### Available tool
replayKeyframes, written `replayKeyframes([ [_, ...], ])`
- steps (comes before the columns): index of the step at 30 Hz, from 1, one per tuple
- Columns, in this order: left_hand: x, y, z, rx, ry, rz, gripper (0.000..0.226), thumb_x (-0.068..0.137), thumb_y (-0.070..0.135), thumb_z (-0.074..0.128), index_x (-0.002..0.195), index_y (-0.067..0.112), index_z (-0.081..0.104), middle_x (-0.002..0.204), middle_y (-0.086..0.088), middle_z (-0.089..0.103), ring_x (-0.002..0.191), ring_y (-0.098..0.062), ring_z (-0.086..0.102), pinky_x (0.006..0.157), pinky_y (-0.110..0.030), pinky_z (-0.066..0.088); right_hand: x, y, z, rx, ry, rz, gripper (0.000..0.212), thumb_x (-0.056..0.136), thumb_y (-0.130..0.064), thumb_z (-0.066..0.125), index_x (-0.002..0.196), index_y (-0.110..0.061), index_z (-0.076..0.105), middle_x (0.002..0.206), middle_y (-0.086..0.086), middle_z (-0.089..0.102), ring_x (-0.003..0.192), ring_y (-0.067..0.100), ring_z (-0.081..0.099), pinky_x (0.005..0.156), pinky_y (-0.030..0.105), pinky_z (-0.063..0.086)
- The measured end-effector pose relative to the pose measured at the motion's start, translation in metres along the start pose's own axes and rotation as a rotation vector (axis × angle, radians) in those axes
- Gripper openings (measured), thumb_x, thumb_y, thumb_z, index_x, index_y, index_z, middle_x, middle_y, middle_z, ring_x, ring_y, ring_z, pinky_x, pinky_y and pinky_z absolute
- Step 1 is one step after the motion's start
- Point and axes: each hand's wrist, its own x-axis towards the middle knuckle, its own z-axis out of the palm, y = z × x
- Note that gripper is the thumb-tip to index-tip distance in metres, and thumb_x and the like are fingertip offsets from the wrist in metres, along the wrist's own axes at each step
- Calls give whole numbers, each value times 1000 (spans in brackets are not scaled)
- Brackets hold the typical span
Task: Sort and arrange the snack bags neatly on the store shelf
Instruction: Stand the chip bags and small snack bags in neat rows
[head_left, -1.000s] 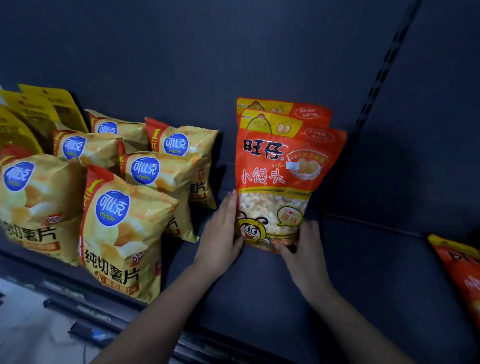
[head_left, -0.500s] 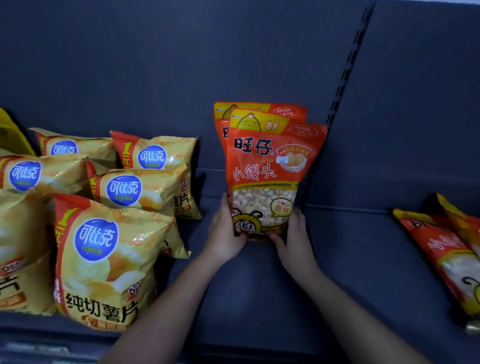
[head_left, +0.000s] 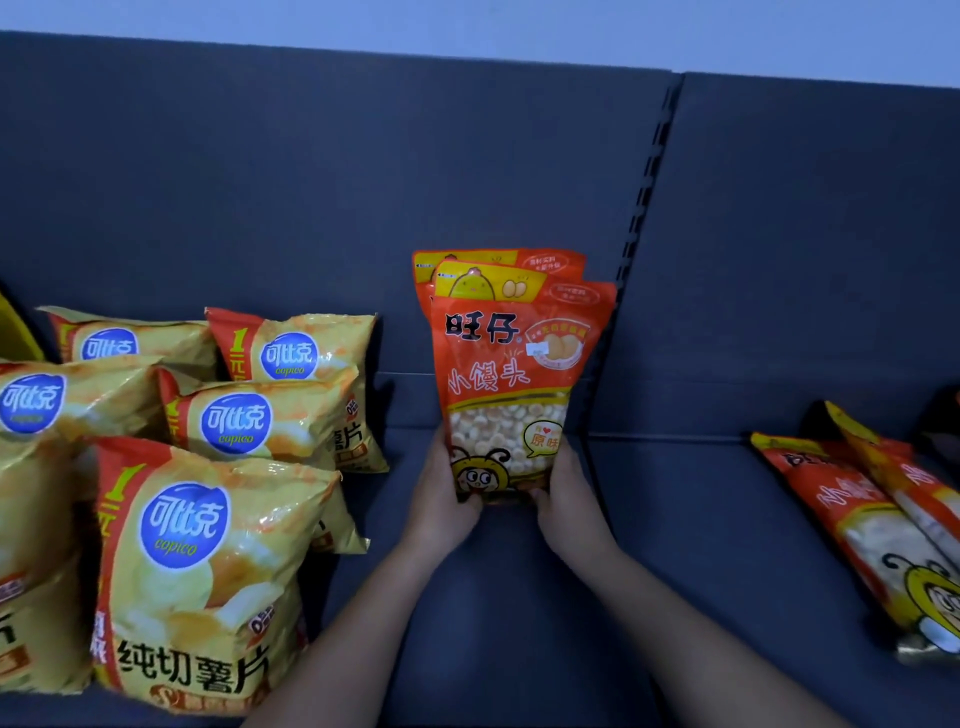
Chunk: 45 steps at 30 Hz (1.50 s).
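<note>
An orange bag of small round biscuits (head_left: 506, 384) stands upright in the middle of the dark shelf (head_left: 519, 597), with a second like bag (head_left: 493, 260) right behind it against the back wall. My left hand (head_left: 441, 493) grips its lower left corner and my right hand (head_left: 569, 499) grips its lower right corner. Several yellow potato chip bags (head_left: 208, 551) stand in rows at the left. Two more orange biscuit bags (head_left: 862, 525) lie flat on the shelf at the right.
The dark back panel (head_left: 311, 197) rises behind the bags, with a slotted upright rail (head_left: 644, 187) just right of the held bag. Bare shelf shows between the held bag and the flat bags at the right. The shelf's front edge is at the bottom.
The view has tilted up and drawn closer; both hands have closed in on the bag's lower corners. The flat orange bags at the right now show more fully.
</note>
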Motion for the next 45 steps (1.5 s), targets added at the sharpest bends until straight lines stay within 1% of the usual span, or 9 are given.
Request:
replayKeyframes([
  [5,0,6,-2,-23,-39,-56,84,75,-7,64,146,15,24,132,5,46,127,-15,44,96,-22,39,-2,-6,-9,-124,-32,-14,75,91,0,49,150,-17,6,141,11,37,117,25,48,93,35,44],
  [8,-1,2,-3,73,-15,-114,87,69,16,67,144,18,22,135,-1,50,127,-25,46,103,-44,42,-3,-3,-19,-122,-99,13,78,91,-7,53,150,-19,3,142,12,38,120,26,48,96,38,44],
  [12,-19,26,1,299,80,-255,100,74,19,73,148,3,7,152,-20,21,141,-34,21,115,-45,21,-17,-1,-40,-150,-199,15,79,90,-10,56,149,-22,5,141,12,36,123,24,45,100,33,39],
  [17,-49,89,37,349,391,231,79,67,2,70,136,3,32,136,-21,37,127,-36,33,106,-49,29,-33,6,-79,-256,-268,-36,66,93,-15,55,148,-17,17,143,9,36,126,19,41,103,22,33],
  [25,-45,165,132,352,-271,509,40,78,23,52,115,9,60,108,-7,63,98,-27,58,86,-42,45,-44,38,-204,-519,28,-136,44,79,-12,54,123,-9,55,115,11,58,108,31,53,92,42,43],
  [30,-59,226,201,270,-493,498,56,79,57,39,114,17,57,107,3,63,99,-18,54,88,-35,40,-73,95,-305,-637,187,108,40,86,-19,59,124,-8,55,117,13,55,112,32,51,91,41,44],
  [37,-80,266,290,531,-856,331,107,77,66,61,151,17,0,155,-5,21,140,-24,22,113,-40,15,-118,178,-366,-172,-52,549,63,88,-49,54,138,-13,39,134,1,48,117,16,51,85,22,40],
  [42,-78,264,324,572,-802,251,112,78,57,65,149,20,-13,156,-3,15,141,-24,17,113,-39,12,-124,196,-389,71,-281,569,82,75,-49,68,141,-25,27,129,-22,44,113,-1,51,84,10,42],
  [45,-73,268,329,572,-788,227,112,78,53,66,150,21,-13,154,-3,19,139,-25,16,111,-38,13,-117,209,-394,-13,-391,543,98,68,-40,82,143,-23,21,129,-18,48,115,1,50,97,19,43],
])
